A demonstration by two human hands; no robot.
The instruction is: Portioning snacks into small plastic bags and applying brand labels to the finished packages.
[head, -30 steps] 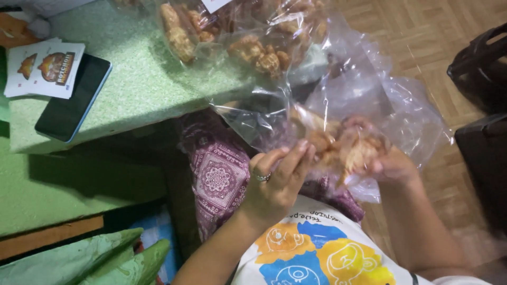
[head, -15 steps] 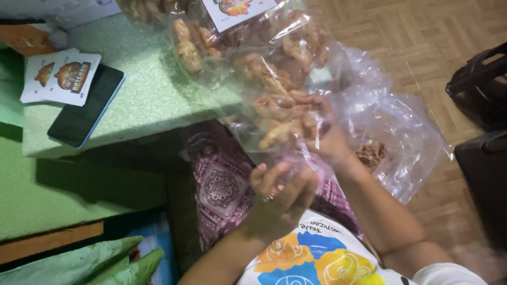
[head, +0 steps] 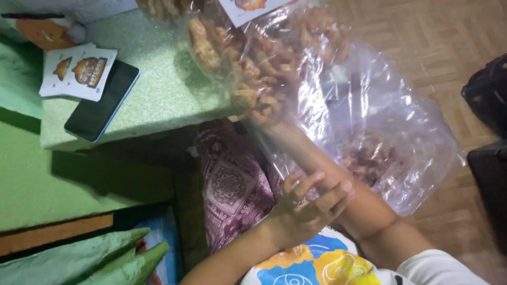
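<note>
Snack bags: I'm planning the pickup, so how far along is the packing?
Done: filled bags lie on the green table, one with a label card. In hand: the right hand holds fried snacks beside them; the left hand is empty over the lap. Left: snacks remain in the big clear bag, and loose label cards lie unused.

A single view, from a camera worn on the person's head; it looks steeply down over the chest and lap, close to the hands; the green surface [head: 158,100] fills the upper left of the frame, the wooden floor [head: 422,47] the right; the forearms enter from the bottom edge; no second view shares the scene.
</note>
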